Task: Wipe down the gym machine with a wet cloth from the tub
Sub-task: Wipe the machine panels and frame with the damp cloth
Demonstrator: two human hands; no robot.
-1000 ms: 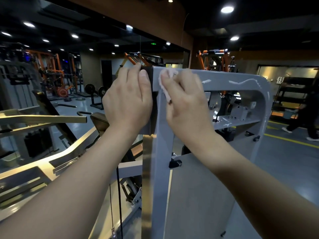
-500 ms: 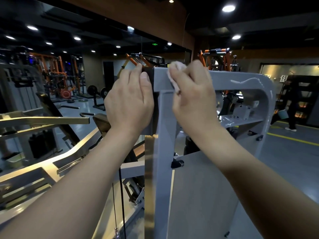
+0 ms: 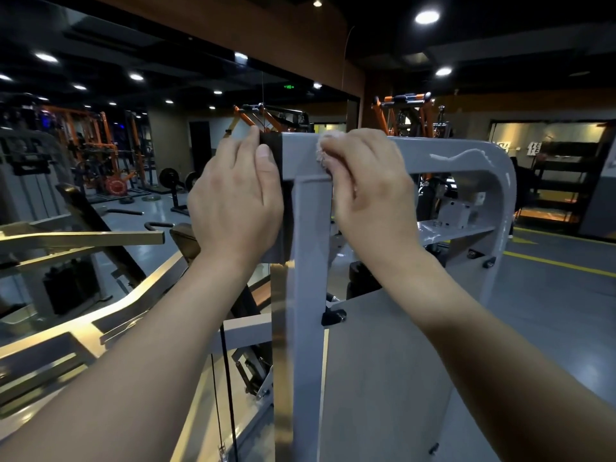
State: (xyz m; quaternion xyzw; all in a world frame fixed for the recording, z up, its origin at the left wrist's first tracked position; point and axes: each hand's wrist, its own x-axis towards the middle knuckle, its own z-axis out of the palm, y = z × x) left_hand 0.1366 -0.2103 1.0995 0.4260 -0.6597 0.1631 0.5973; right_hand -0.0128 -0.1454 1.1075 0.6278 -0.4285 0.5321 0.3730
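Orange rack (image 3: 405, 108) behind grey frame (image 3: 311, 295) — cable (image 3: 224, 361) left.

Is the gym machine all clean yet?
Not yet. Wet streaks shine along the grey top bar, so that part looks wiped. Now the right hand rubs the cloth at the bar's left corner while the left hand steadies on the black block. The upright post and big panel below show no streaks, so they probably remain.
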